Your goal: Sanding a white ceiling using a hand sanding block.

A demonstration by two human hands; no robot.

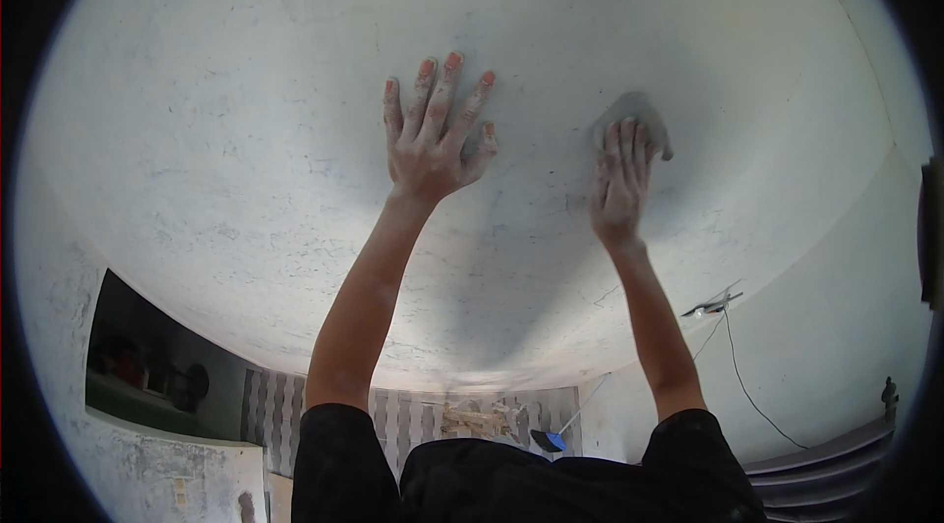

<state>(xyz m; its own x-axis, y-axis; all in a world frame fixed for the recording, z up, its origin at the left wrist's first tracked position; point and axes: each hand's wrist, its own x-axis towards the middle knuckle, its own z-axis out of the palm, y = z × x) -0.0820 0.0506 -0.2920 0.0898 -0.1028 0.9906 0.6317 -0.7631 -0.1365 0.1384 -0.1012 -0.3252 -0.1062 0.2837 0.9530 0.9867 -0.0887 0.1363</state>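
Note:
A pale, dusty wall (pixel 551 22) with fine dark cracks and scuffs fills most of the head view, and both my arms reach up to it. My left hand (pixel 431 135) lies flat on the surface, fingers spread, holding nothing. White dust coats both hands. To its right, my right hand (pixel 621 174) presses a thin grey sheet of sandpaper (pixel 653 118) against the wall. Its fingers lie close together over the sheet, whose right edge curls away. The sandpaper's underside is hidden.
A dark recessed opening (pixel 147 376) is at lower left. Below are patterned floor tiles (pixel 265 405), a pile of debris (pixel 482 420) and a blue-headed broom (pixel 549 440). On the right, a lamp-like fixture (pixel 713 305) has a hanging cable (pixel 739 380), above dark slatted furniture (pixel 826 474).

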